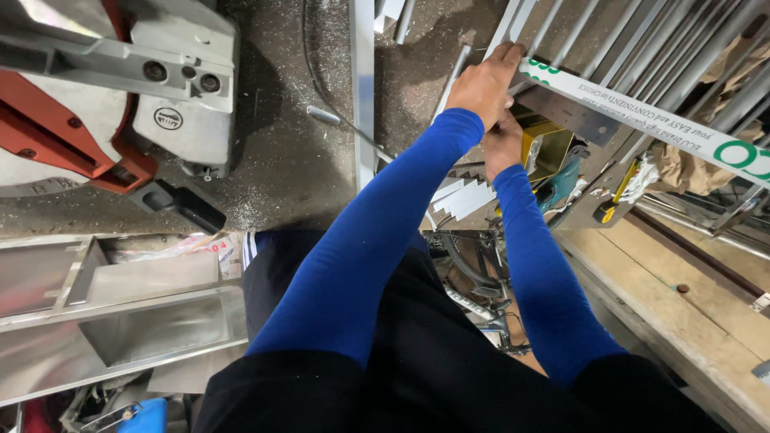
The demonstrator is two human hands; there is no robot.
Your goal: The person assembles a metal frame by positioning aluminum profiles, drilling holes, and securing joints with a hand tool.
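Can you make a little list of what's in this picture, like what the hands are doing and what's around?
Left hand: gripping the end of a white wrapped metal bar
Right hand: just beneath the left, touching the same bar stack
Sleeves: bright blue
Left side: saw machine, red and grey
Floor: grey, sprinkled with metal shavings
Lower left: shiny metal channels

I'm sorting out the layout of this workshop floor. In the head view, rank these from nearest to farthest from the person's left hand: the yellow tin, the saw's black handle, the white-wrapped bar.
From the left hand:
1. White-wrapped bar, touching its fingers, to the right.
2. Yellow tin, just below right.
3. Saw's black handle, far left on the floor.
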